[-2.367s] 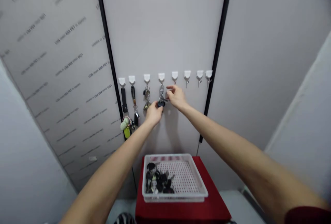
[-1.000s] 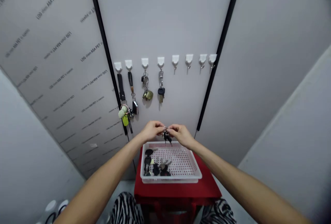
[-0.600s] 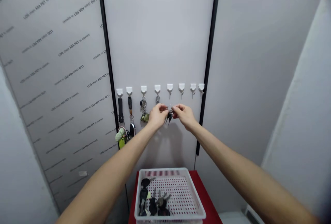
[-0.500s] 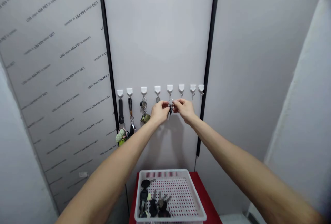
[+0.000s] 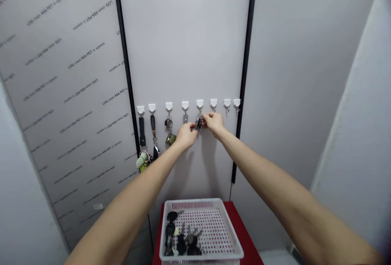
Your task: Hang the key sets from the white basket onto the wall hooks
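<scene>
A small bunch of keys [image 5: 198, 123] with a metal ring is up against the middle white hook [image 5: 199, 104] on the wall panel. Whether its ring sits over the hook's tip is too small to tell. My right hand [image 5: 214, 124] pinches the ring from the right side. From the left, my left hand [image 5: 187, 135] has its fingers closed at the edge of the keys. Behind the left hand, a metal clasp [image 5: 185, 118] hangs from the neighbouring hook [image 5: 185, 105], its lower part hidden.
Further left hang a key bunch [image 5: 170, 131], a braided strap [image 5: 153, 123] and a black strap [image 5: 142, 131]. Hooks [image 5: 227, 104] continue to the right. Below, a white basket [image 5: 233, 232] holding several keys [image 5: 190, 238] stands on a red surface [image 5: 241, 228].
Both hands have brought the keys slightly left and up, closer to the middle hook. The left hand's fingertips have shifted to the keys' left edge.
</scene>
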Demonstrator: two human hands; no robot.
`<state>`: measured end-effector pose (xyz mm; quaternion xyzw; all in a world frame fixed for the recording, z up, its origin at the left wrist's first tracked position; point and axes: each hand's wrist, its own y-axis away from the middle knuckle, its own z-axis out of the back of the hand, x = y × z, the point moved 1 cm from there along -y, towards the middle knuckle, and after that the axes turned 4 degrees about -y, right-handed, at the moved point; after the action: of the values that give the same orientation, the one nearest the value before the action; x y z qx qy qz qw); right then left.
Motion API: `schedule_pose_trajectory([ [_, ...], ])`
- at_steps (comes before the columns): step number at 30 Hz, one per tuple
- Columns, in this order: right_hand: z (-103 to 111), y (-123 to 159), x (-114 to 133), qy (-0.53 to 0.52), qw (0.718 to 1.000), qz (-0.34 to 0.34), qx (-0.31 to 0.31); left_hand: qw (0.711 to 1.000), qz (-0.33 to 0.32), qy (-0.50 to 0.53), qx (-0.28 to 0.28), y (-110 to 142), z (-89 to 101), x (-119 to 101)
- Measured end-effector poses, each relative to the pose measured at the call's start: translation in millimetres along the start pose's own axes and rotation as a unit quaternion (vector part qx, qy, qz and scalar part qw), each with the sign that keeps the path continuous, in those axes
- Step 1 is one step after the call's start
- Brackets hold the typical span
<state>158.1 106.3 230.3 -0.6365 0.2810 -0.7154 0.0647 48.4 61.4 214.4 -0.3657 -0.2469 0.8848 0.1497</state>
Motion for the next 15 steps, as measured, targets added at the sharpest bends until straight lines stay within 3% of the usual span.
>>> schedule_pose_trajectory([
  [4,14.3,16.4,-20.3,0.047,0.997,0.060,-0.029,0.998,0.015,0.014,0.059,48.1,-21.1,40.4],
  [6,20.0,38.3,-40.2,0.068,0.996,0.060,-0.010,0.992,0.046,0.020,0.114,80.6,-37.7,67.3],
  [8,21.9,70.9,-67.2,0.097,0.992,0.025,0.074,0.979,0.082,0.016,0.186,116.2,-55.8,93.0],
  [10,20.9,111.2,-97.2,0.137,0.970,-0.017,0.199,0.958,0.096,-0.016,0.268,150.6,-71.9,112.7],
  [12,18.6,153.2,-124.8,0.185,0.924,-0.042,0.332,0.937,0.079,-0.075,0.332,178.3,-82.9,124.3],
  [15,15.6,202.7,-153.5,0.261,0.840,-0.036,0.475,0.918,0.040,-0.151,0.364,199.4,-89.5,130.2],
])
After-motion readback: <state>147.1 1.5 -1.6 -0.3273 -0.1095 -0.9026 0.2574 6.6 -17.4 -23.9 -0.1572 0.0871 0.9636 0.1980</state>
